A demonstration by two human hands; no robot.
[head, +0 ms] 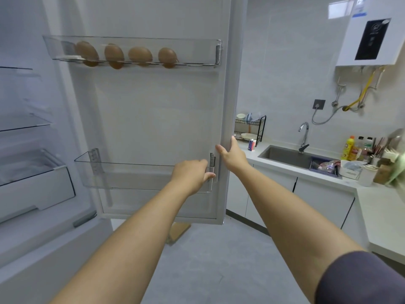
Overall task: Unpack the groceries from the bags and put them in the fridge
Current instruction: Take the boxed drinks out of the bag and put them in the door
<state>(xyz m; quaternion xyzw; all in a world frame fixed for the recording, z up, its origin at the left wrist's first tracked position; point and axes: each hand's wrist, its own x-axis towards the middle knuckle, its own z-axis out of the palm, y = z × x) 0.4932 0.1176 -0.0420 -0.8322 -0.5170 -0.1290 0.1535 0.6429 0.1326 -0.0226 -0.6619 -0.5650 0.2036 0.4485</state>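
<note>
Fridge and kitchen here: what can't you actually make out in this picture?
Head view only:
- Fridge interior: cut off by the left edge; most shelves unseen.
- Drawer: frosted front hides any contents.
- Right hand: fingers wrap behind the door edge, hidden.
- Left hand: fingertips curl over the lower door bin; grip unclear.
- Grocery bags: none visible.
- Green object at the right edge: blurred, unidentifiable.
- Bottles by the sink: labels too small.

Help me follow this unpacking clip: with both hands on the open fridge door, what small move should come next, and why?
Probably let go and turn to fetch groceries. The left hand grips the right end of the lower door bin, which looks empty, and the right hand holds the fridge door edge. Neither carries food, and only four eggs sit in the upper bin.
</note>
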